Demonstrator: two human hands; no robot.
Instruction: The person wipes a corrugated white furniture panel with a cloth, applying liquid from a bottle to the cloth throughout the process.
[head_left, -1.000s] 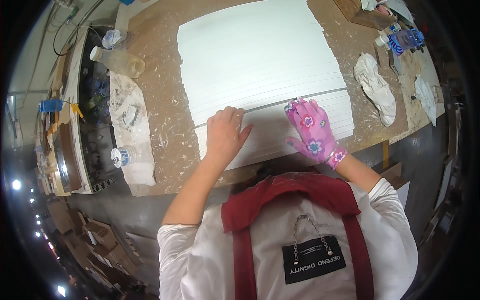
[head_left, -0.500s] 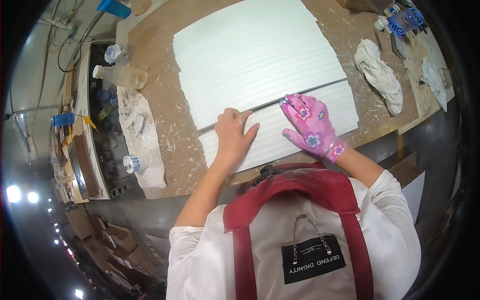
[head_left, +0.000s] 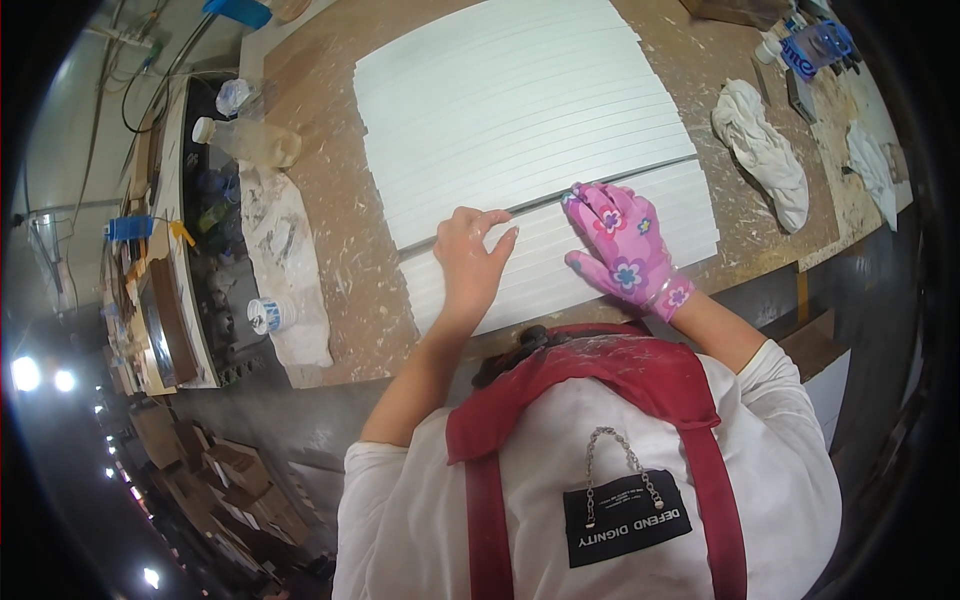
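Note:
Many long white slats (head_left: 510, 110) lie side by side across the work table, with a dark narrow gap between the far group and the nearer white slats (head_left: 545, 255). At the left part of that gap is my bare left hand (head_left: 468, 258), its thumb and forefinger apart and the other fingers bent; nothing shows between them. My right hand (head_left: 622, 245), in a pink flowered glove, rests on the nearer slats with its fingers stretched toward the gap. The gloved fingertips reach the slat edge beside the gap.
On the left of the brown, paint-marked table (head_left: 345, 330) are a stained cloth (head_left: 285, 235), a cloudy plastic bottle (head_left: 262, 143) and a small white tub (head_left: 268, 315). A crumpled white rag (head_left: 760, 150) and a blue-labelled bottle (head_left: 812, 50) lie to the right.
My left hand has shifted slightly up and right along the gap, and its thumb and forefinger have come nearer each other. My gloved right hand has hardly moved.

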